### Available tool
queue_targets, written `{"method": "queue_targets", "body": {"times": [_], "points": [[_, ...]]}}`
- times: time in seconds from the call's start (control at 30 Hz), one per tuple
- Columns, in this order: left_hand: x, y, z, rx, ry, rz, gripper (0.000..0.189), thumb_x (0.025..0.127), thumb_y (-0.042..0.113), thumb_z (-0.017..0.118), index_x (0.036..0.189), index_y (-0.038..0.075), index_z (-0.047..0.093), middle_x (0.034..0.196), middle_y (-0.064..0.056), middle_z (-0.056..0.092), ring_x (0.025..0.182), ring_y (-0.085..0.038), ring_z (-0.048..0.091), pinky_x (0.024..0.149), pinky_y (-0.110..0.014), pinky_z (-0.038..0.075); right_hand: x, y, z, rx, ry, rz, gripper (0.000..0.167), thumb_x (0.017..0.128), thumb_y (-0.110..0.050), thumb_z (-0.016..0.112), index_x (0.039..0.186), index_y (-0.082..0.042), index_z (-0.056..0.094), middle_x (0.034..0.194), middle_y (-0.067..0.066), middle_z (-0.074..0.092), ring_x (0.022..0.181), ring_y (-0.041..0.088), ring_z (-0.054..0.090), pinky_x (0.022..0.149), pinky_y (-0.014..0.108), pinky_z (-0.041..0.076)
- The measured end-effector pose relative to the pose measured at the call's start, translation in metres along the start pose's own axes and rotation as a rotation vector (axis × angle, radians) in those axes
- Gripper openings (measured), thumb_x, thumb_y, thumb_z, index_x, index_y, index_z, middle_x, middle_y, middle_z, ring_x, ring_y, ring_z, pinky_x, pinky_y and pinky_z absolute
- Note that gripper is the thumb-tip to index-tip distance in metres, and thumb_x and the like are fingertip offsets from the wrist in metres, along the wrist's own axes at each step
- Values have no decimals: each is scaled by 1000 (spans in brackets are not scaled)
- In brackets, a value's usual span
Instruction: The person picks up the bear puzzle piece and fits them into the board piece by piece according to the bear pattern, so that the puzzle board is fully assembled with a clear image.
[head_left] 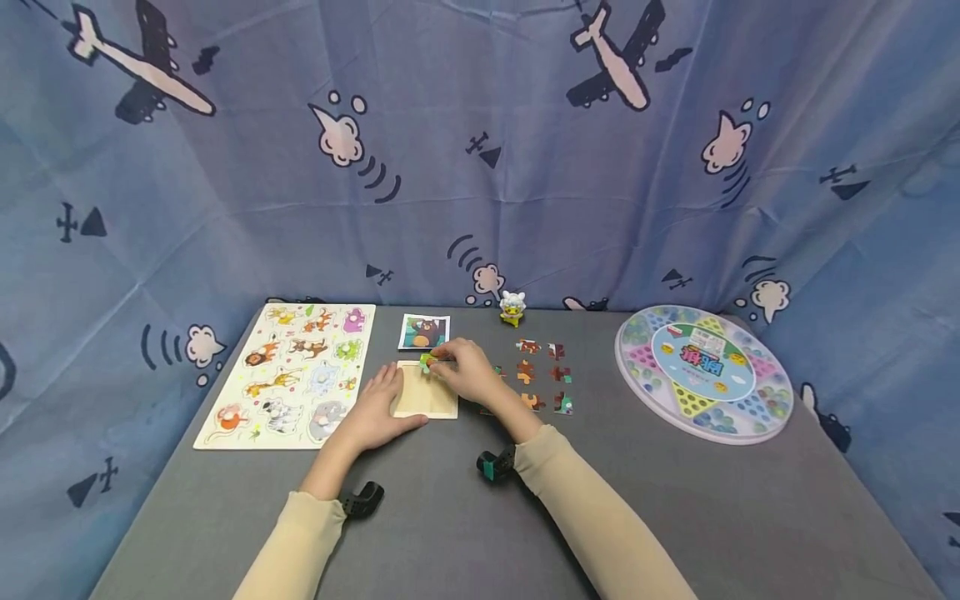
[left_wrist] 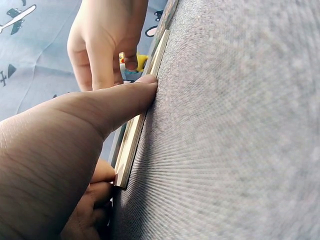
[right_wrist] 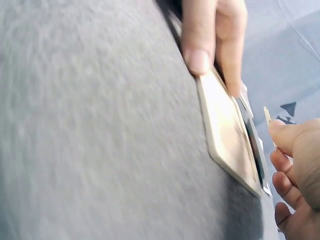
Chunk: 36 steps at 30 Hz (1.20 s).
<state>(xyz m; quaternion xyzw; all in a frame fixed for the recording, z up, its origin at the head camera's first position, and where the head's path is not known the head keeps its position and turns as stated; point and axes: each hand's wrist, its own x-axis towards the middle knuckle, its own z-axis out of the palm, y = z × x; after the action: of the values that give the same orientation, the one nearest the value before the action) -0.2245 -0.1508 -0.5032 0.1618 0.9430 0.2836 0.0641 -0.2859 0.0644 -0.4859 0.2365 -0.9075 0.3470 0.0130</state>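
Note:
A shallow wooden puzzle tray (head_left: 427,400) lies flat on the grey table, its pale floor bare where I can see it. My left hand (head_left: 373,417) holds the tray's left side, thumb along the near edge and fingers up the left edge. Above the tray's far edge, my right hand (head_left: 474,377) pinches a small green puzzle piece (head_left: 426,362) between thumb and fingertips. In the right wrist view this piece (right_wrist: 268,118) is seen edge-on, raised off the tray. Several loose brown and green puzzle pieces (head_left: 526,372) lie in rows right of the tray, some hidden by my right hand.
A bear picture card (head_left: 423,332) lies just beyond the tray. A wooden animal puzzle board (head_left: 292,437) is at the left. A small yellow-and-white figurine (head_left: 512,308) stands at the back, before a blue printed curtain (head_left: 442,108). At the right lies a round game board (head_left: 750,367).

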Motion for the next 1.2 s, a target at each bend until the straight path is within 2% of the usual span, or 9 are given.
{"method": "queue_targets", "body": {"times": [0.33,0.5,0.63,0.77,0.87,0.97,1.2], "points": [[2,0,3,3,-7,6,102,96,47,76,160,-15,27,170,-33,18,161,-48,12,131,-60,13,7,-7,18,-40,-13,-60,26,102,-18,72,122,-1,76,113,13,75,108,29,67,103,47,51],[1,3,2,-4,-4,-3,103,95,47,76,162,-13,25,171,-31,18,162,-47,12,132,-58,13,7,-12,21,-85,-39,-42,26,104,-20,71,123,-3,76,120,13,74,116,31,65,104,54,50],[0,4,-1,20,15,-3,104,93,50,78,162,-11,30,171,-29,24,161,-46,18,130,-59,20,7,-16,23,-94,-55,-28,27,104,-20,71,125,-4,76,126,14,72,122,34,62,104,56,48],[-1,4,-4,86,47,4,102,90,56,79,160,-7,40,168,-25,35,158,-46,28,124,-66,28,7,-16,25,-111,-52,-31,27,104,-22,70,125,-6,76,128,14,70,122,32,62,98,50,48],[-1,3,-8,130,88,2,100,85,61,82,157,-1,49,165,-20,45,152,-43,38,116,-69,29,8,-15,28,-125,-50,-36,28,105,-25,70,126,-8,76,127,12,69,121,30,62,94,46,47],[-1,1,-12,149,122,2,98,82,63,85,153,2,57,160,-17,52,143,-42,45,105,-65,31,8,-13,30,-130,-46,-41,28,105,-26,69,127,-9,76,128,11,68,121,28,61,94,45,47],[-3,-2,-15,127,108,26,96,82,59,86,152,0,57,159,-17,53,131,-41,48,108,-62,43,9,-11,35,-122,-33,-47,28,105,-27,70,126,-10,77,129,11,67,121,29,60,97,46,46]]}}
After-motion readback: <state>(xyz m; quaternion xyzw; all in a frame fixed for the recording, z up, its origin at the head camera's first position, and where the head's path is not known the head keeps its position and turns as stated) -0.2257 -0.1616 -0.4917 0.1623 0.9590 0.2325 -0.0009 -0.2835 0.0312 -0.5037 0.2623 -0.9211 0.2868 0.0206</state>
